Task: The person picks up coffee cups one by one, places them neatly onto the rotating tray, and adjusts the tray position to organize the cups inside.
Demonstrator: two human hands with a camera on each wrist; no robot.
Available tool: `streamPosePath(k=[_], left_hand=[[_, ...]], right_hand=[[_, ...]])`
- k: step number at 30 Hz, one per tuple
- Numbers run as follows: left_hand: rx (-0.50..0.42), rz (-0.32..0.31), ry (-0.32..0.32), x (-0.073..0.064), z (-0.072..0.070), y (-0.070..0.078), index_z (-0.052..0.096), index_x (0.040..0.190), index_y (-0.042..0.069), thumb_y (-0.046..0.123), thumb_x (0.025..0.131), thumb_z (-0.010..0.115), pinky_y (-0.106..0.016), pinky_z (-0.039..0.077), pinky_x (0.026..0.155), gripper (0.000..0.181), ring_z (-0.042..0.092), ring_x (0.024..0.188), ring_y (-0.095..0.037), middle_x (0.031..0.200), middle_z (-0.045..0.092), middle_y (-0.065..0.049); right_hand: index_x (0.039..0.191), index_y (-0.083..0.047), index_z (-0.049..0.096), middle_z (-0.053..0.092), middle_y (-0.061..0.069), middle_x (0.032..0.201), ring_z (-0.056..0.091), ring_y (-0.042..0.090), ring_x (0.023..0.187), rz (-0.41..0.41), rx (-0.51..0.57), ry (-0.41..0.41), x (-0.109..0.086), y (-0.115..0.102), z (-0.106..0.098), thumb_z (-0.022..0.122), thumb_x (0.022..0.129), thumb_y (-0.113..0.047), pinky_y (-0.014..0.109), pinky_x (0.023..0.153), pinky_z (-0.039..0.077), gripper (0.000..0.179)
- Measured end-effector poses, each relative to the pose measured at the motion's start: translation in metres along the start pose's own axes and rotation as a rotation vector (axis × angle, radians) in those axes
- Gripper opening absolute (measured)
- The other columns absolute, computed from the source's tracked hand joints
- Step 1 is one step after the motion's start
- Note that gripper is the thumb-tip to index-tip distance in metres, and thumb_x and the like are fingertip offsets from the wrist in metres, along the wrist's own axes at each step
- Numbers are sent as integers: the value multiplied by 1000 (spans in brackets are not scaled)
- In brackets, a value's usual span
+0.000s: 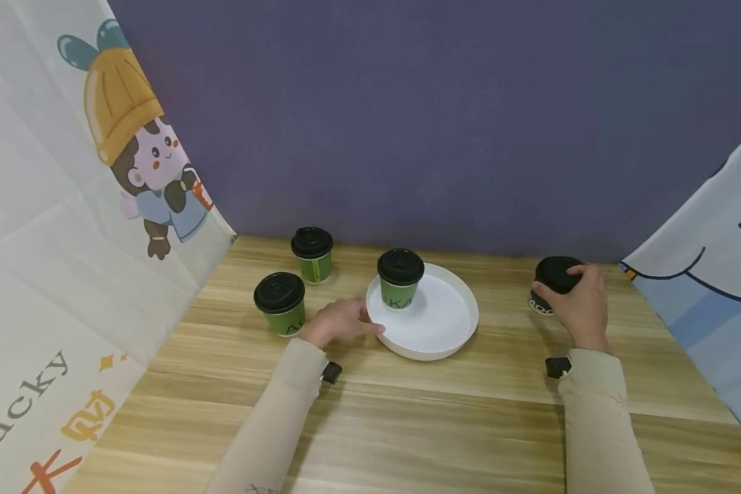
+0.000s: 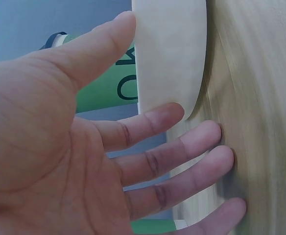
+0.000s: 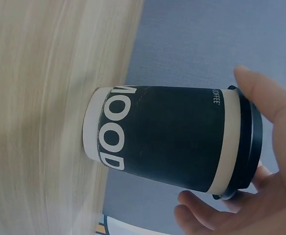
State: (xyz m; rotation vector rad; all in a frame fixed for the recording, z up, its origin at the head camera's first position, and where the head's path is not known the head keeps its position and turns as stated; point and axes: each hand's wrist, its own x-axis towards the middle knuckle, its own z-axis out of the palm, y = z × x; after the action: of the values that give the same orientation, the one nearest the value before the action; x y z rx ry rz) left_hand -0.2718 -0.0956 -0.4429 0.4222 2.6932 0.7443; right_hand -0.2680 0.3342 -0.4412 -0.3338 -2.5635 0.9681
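My left hand is at the left side of a round white tray, fingers extended. In the left wrist view the thumb meets its rim and the index fingertip touches its outer wall. A green paper coffee cup with a black lid stands upright on the tray. At the right, my right hand holds a black paper coffee cup around its black lid, thumb on one side and fingers on the other. White lettering rings the lower part of this cup, and its base is at the tabletop.
Two more green lidded cups stand left of the tray, one at the back and one nearer, close to my left wrist. A dark blue partition rises behind the wooden table. Printed cloths hang at both sides.
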Motion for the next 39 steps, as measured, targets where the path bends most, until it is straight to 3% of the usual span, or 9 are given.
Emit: streamPosePath(k=[10, 17, 24, 32, 39], left_hand=[[-17, -15, -19, -2, -3, -2, 66, 120, 14, 46, 96, 69, -41, 51, 91, 40, 63, 105, -20, 118, 71, -1], [0, -13, -53, -11, -6, -11, 64, 110, 15, 44, 102, 61, -33, 45, 71, 31, 58, 87, -22, 98, 66, -3], [14, -6, -66, -20, -8, -16, 64, 109, 15, 43, 103, 59, -32, 43, 68, 29, 56, 82, -21, 93, 64, -2], [35, -15, -47, -18, -6, -15, 63, 100, 18, 42, 105, 54, -33, 42, 64, 26, 55, 77, -21, 88, 61, -3], [58, 0, -40, -15, -4, -17, 64, 96, 17, 40, 106, 52, -33, 42, 66, 28, 56, 78, -21, 87, 62, -3]], right_hand=[[134, 6, 34, 31, 36, 148, 42, 59, 123, 39, -38, -51, -4, -1, -1, 72, 93, -43, 68, 100, 38, 75], [130, 6, 36, 34, 37, 144, 43, 58, 121, 30, -51, -33, -22, -7, 0, 73, 92, -42, 67, 97, 39, 71], [129, 7, 38, 39, 36, 138, 44, 56, 118, 35, -45, 21, -39, -13, 0, 75, 91, -40, 66, 96, 39, 71], [127, 6, 39, 41, 34, 136, 39, 55, 126, 14, -18, 73, -40, -22, -6, 75, 90, -40, 66, 104, 35, 69], [121, 6, 40, 39, 36, 135, 25, 54, 137, -44, 8, 101, -43, -34, -13, 76, 90, -38, 70, 110, 23, 65]])
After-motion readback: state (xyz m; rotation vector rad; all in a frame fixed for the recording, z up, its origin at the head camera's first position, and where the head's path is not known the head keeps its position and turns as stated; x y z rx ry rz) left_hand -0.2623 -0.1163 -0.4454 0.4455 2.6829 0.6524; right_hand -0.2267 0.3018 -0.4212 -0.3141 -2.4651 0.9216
